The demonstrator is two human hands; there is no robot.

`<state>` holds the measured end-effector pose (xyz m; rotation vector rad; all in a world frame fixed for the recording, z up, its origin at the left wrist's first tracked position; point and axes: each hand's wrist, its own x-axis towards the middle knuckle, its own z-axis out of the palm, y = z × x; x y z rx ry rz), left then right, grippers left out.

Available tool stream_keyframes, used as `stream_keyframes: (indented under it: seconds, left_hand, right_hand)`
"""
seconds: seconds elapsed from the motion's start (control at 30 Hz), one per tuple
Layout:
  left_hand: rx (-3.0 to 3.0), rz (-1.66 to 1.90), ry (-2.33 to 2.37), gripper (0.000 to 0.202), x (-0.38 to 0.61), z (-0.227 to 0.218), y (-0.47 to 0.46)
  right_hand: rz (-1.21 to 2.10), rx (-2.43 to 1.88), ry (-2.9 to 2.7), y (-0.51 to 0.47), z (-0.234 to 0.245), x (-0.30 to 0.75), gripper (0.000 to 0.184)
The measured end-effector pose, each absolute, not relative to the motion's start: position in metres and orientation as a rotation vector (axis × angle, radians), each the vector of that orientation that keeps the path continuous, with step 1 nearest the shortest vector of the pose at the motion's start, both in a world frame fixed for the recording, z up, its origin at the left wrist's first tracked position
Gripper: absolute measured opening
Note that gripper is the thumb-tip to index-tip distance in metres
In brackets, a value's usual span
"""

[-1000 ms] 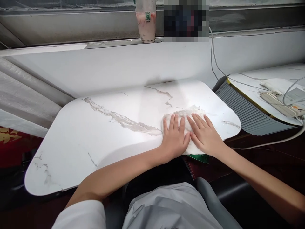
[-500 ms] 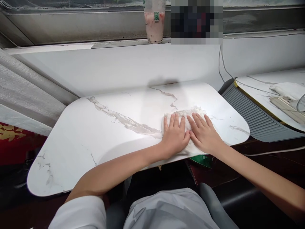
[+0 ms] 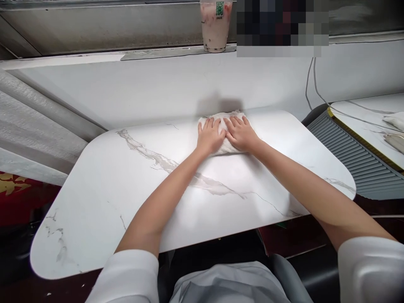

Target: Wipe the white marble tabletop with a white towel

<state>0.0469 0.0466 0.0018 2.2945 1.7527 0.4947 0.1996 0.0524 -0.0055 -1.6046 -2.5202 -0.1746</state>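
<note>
Scanning from the left edge: a pale ribbed curtain (image 3: 38, 122) hangs beside the tabletop (image 3: 126, 198), with a red patterned surface (image 3: 15, 193) below it. Neither reaches the work area. The tabletop's left half, white with grey veining, lies bare and looks free of marks from here. We cannot tell from its look which parts the cloth has covered.

Our left hand (image 3: 209, 138) lies palm down near the far edge. Its fingers are extended and close together, flattened on the white cloth (image 3: 227, 147) rather than closed around it. The cloth is bunched under both palms, right up against the white wall panel (image 3: 158, 88) at the back of the tabletop, a little right of centre. Our right hand (image 3: 242, 134) sits just beside the left, fingers likewise stretched out and pressing. Nothing is gripped.

Judgement: the work in hand reads as wiping, with the cloth at the farthest reach of the surface. The near strip and the right-hand lobe show no visible residue, so we cannot say with confidence how much is left.

Above the hands, a plastic cup (image 3: 216, 27) of pink drink stands on the window ledge (image 3: 176, 52), well apart from the cloth. Further right, a thin cable (image 3: 314, 75) drops down the wall towards a grey ribbed panel (image 3: 347, 153) and a second tabletop (image 3: 360, 120). Nothing stands on our tabletop to block the cloth, and only the wall bounds it ahead.
</note>
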Motion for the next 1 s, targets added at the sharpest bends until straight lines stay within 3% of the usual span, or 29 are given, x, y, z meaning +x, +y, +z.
stream_keyframes:
  seconds: [0.57, 1.0]
  left_hand:
    - [2.342, 0.462, 1.741, 0.056, 0.025, 0.000, 0.087]
    - [2.393, 0.410, 1.724, 0.054, 0.008, 0.000, -0.021]
  right_hand:
    - [-0.154, -1.611, -2.513, 0.094, -0.009, 0.178, 0.064]
    - [-0.169, -1.544, -2.516, -0.017, -0.010, 0.167, 0.062]
